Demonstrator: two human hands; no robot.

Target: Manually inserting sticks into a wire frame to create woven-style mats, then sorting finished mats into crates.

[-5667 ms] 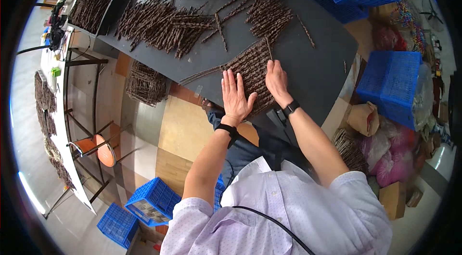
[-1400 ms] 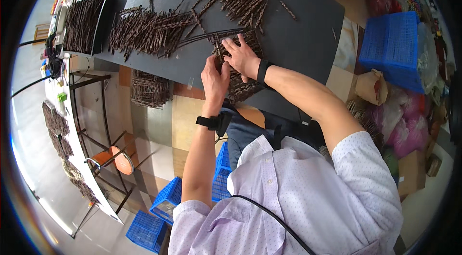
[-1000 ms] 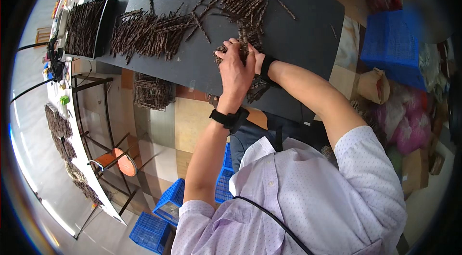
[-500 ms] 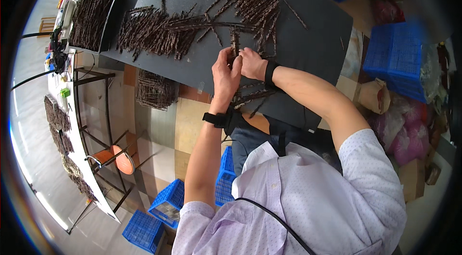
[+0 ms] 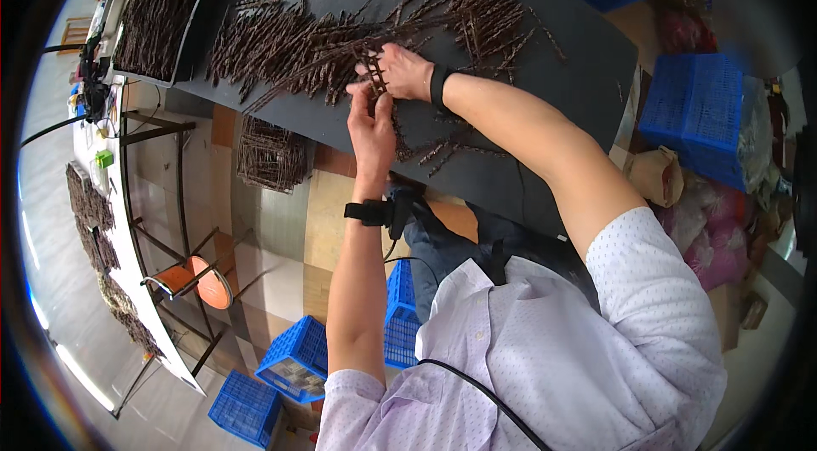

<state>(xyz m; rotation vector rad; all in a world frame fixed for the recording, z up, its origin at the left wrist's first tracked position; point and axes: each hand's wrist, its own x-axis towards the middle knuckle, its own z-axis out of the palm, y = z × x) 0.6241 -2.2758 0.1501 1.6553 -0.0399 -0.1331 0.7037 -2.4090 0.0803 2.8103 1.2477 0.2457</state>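
Dark-brown twisted-strand lattice (image 5: 376, 75) being held over black table (image 5: 566, 89) | left hand (image 5: 372, 140) pinching its near end; right hand (image 5: 404, 72) curling fingers on its far part | looking light, springy, rough, perhaps brittle; bound edge probably offering best hold | loose strand pile (image 5: 264, 47) lying beyond

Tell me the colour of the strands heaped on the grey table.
Dark brown strands; the head view, the only one here, shows them best.

A pale lilac, dark-flecked shirt (image 5: 553, 357) with a collar (image 5: 449, 291), a pale button (image 5: 479, 335) and short sleeves (image 5: 651, 281) is being worn; two black wristbands (image 5: 440, 88) and dark blue trousers (image 5: 427, 251) are also being worn; a black cable (image 5: 477, 387) is being carried across the shirt front.
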